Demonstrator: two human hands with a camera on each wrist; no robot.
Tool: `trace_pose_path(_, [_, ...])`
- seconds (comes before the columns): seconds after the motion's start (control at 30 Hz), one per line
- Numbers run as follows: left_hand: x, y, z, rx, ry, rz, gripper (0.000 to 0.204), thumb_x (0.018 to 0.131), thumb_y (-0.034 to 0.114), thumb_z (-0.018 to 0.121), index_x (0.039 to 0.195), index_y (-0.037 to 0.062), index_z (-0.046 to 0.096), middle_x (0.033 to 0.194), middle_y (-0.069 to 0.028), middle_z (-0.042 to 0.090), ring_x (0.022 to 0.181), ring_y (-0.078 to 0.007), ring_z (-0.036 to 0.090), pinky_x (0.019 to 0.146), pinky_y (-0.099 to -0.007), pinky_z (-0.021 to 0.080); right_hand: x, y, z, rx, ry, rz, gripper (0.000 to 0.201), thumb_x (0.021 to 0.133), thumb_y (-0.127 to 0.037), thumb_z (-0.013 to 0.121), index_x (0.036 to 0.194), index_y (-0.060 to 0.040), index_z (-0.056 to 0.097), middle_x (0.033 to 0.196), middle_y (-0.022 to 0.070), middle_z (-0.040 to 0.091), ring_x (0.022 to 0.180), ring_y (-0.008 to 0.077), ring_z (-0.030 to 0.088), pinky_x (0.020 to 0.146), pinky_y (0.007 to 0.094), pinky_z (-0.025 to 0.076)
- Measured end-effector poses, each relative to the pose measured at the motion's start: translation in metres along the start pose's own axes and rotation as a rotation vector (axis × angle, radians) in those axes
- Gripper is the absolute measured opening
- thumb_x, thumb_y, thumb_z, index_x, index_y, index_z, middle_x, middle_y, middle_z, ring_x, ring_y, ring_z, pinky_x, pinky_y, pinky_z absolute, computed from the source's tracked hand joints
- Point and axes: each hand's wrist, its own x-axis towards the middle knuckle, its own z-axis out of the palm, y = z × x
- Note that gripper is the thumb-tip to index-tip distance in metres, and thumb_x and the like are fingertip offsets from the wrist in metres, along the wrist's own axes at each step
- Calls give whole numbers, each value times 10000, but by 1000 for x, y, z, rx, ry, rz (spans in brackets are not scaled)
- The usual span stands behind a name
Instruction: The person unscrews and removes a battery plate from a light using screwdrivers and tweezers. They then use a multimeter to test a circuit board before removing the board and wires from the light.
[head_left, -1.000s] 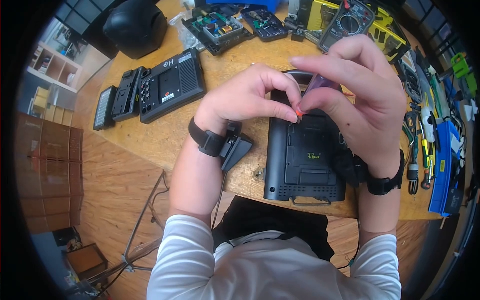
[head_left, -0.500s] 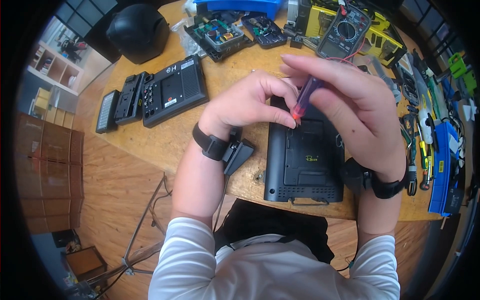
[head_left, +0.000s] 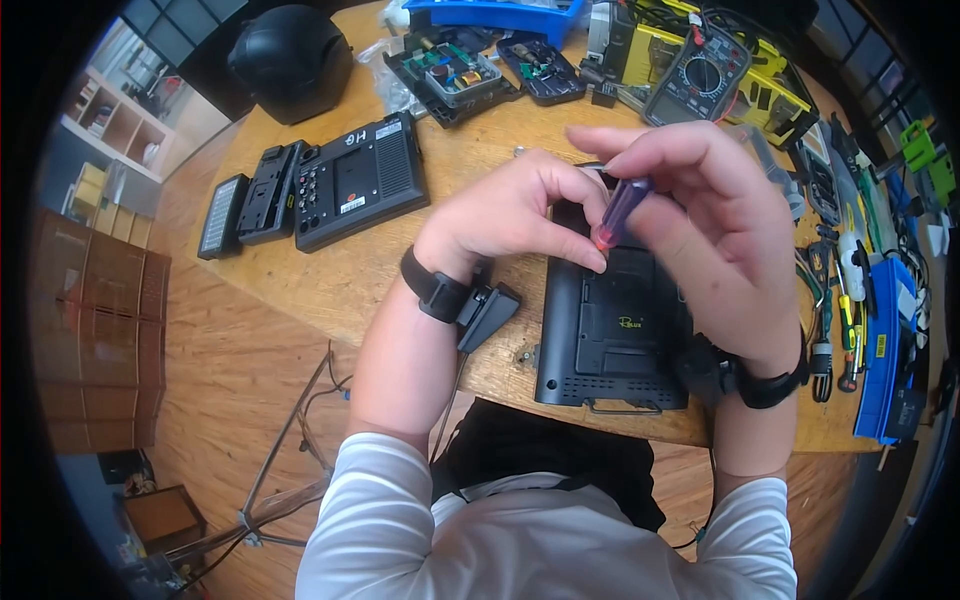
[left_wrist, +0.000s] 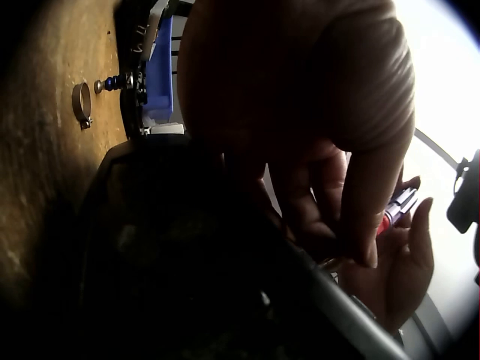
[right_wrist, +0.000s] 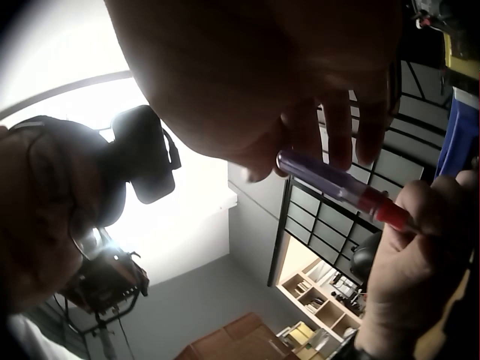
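Note:
A black monitor with a yellow-green logo lies back side up at the front edge of the wooden table. Over its far left part my left hand pinches the lower end of a screwdriver between thumb and forefinger. The screwdriver has a clear purple handle and a red collar, and leans with its tip down. My right hand holds the top of that handle between thumb and fingers, the thumb blurred. In the right wrist view, the handle runs down to the left fingertips. The tip is hidden by the left fingers.
Left of the hands lie another black device marked HQ and a black round-edged case. An opened casing with a circuit board and a multimeter are at the back. Hand tools and a blue box line the right edge.
The right fingers and thumb have shifted around the screwdriver handle, which shows more than a second ago. The left hand keeps its pinch at the same spot over the monitor.

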Motion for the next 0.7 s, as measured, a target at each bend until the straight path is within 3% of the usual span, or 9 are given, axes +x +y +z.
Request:
trace_pose_path(0.07, [3, -4, -3, 106, -28, 82, 173, 771, 63, 877, 895, 45, 758, 927, -32, 746, 925, -130, 677, 880, -275, 508, 3, 4, -13, -601, -124, -389, 293, 841, 79, 744, 1121, 28, 673, 1122, 148, 698, 1023, 180, 655, 901, 299, 520])
trace_pose_path(0.17, [3, 6, 3, 72, -11, 0, 166, 786, 66, 871, 905, 37, 759, 930, -38, 747, 922, -133, 681, 873, -275, 511, -1, 3, -18, -677, -70, -331, 348, 823, 91, 755, 1156, 29, 671, 1149, 156, 694, 1062, 188, 654, 933, 318, 529])
trace_pose_path(0.3, [5, -4, -2, -39, -57, 89, 134, 817, 31, 841, 924, 3, 764, 933, -68, 747, 912, -162, 694, 863, -287, 534, 3, 3, -22, -625, -188, -431, 337, 819, 85, 760, 1143, 26, 688, 1173, 142, 681, 1031, 178, 648, 916, 307, 529])
trace_pose_path(0.37, [4, -4, -2, -82, -53, 64, 130, 819, 26, 837, 923, -3, 763, 934, -72, 746, 913, -166, 696, 862, -289, 538, 2, -4, -6, -99, 56, 7, 295, 810, 101, 757, 1090, 19, 712, 1155, 129, 686, 1021, 169, 644, 904, 296, 529])
trace_pose_path(0.4, [4, -3, -1, -128, -51, 36, 127, 821, 21, 834, 922, -9, 763, 936, -75, 746, 914, -171, 697, 861, -291, 541, 2, -4, -7, -100, 56, 4, 295, 810, 101, 757, 1090, 19, 712, 1155, 129, 686, 1021, 169, 644, 904, 296, 529])
trace_pose_path(0.47, [4, 1, -1, -56, -49, 42, 127, 821, 24, 835, 920, -9, 763, 935, -71, 745, 915, -168, 696, 862, -289, 538, 3, -1, -11, -383, -8, -209, 274, 838, 99, 734, 1100, 23, 707, 1099, 126, 704, 1005, 169, 655, 907, 289, 531])
trace_pose_path(0.5, [4, 2, -1, 15, -48, 46, 127, 820, 27, 836, 918, -9, 763, 934, -67, 744, 915, -165, 694, 864, -287, 535, 2, -1, -15, -384, -7, -210, 274, 838, 99, 734, 1100, 23, 707, 1099, 126, 704, 1005, 169, 655, 907, 289, 531])
trace_pose_path(0.57, [5, 1, -2, 25, -56, 57, 131, 818, 28, 838, 919, -5, 762, 931, -62, 743, 912, -159, 691, 865, -286, 532, 1, 0, -23, -652, -80, -248, 352, 858, 70, 737, 1202, 28, 672, 1111, 123, 701, 1008, 166, 654, 907, 291, 535])
trace_pose_path(0.7, [8, -6, 0, 54, -40, 149, 153, 799, 40, 856, 915, 19, 759, 923, -42, 739, 899, -136, 677, 856, -279, 521, 3, 0, -24, -729, -174, -458, 420, 831, 46, 780, 1235, 30, 665, 1131, 109, 682, 995, 158, 649, 887, 287, 536])
